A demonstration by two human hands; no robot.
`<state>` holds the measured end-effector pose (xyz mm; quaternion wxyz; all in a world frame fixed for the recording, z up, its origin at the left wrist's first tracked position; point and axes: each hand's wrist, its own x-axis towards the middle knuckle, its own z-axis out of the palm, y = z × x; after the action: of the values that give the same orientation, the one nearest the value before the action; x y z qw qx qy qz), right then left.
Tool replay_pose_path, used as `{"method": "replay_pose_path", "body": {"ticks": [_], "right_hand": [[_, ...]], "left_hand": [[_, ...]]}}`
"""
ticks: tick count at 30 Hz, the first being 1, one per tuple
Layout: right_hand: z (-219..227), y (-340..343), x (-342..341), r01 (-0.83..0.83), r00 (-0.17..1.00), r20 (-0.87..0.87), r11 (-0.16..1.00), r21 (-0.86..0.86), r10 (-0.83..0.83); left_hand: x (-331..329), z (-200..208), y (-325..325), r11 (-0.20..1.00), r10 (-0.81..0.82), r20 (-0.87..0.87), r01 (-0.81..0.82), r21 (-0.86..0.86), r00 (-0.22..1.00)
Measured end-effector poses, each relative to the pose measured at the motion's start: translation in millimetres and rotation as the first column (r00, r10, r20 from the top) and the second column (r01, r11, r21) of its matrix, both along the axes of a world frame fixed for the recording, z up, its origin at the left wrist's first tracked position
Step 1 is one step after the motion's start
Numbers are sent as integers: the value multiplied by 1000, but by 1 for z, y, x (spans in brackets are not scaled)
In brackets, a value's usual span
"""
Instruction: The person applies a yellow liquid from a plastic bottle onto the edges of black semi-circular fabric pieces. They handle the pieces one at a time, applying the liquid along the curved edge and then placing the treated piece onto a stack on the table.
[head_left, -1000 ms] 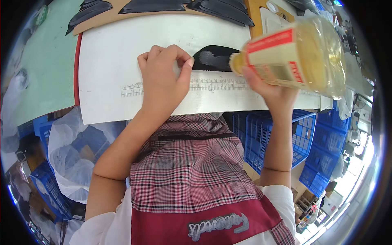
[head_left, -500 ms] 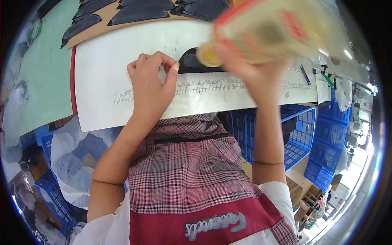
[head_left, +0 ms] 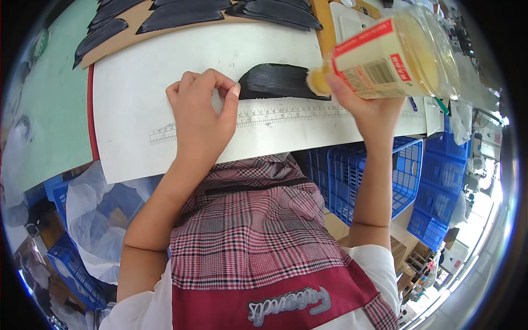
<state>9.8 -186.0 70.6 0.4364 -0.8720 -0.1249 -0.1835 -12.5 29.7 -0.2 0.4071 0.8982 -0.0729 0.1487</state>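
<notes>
A black curved flat piece (head_left: 278,81) lies on the white board, its surface streaked with a shiny wet-looking film. At its left tip my left hand (head_left: 204,104) is closed, thumb and forefinger pinching the edge. My right hand (head_left: 366,104) grips a clear plastic bottle (head_left: 429,60) with a red and cream label and yellowish contents. The bottle is tipped over, and its yellowish mouth end (head_left: 318,81) meets the right end of the black piece. Whether liquid is flowing out there I cannot tell.
A printed ruler scale (head_left: 275,114) runs along the white board (head_left: 132,110). Several similar black pieces (head_left: 181,15) rest on a brown board (head_left: 144,36) behind. Green mat (head_left: 55,110) lies left. Blue crates (head_left: 404,170) stand below right, a plastic-lined bin (head_left: 91,220) below left.
The bottle has moved right along the black piece, from its middle to its right end, uncovering a shiny streak. My left hand keeps its pinch at the left tip.
</notes>
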Motion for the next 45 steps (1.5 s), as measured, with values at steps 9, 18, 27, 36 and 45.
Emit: {"method": "replay_pose_path", "body": {"ticks": [9, 18, 27, 36, 45], "right_hand": [[-27, -93, -25, 203, 971, -220, 820, 535, -97], [-70, -61, -25, 26, 975, -112, 399, 917, 194], [-75, -65, -24, -74, 952, -17, 284, 956, 305], [-78, -71, -23, -75, 926, -7, 204, 976, 376], [-78, -69, -23, -82, 930, -7, 225, 971, 368]], "left_hand": [[-1, 15, 3, 999, -19, -173, 12, -44, 985], [4, 27, -15, 908, -109, 142, 40, 417, 984], [4, 28, -21, 898, -111, 144, 37, 439, 983], [2, 38, -25, 915, -144, 143, 77, 396, 979], [18, 50, -4, 864, -204, -517, -96, -494, 831]]}}
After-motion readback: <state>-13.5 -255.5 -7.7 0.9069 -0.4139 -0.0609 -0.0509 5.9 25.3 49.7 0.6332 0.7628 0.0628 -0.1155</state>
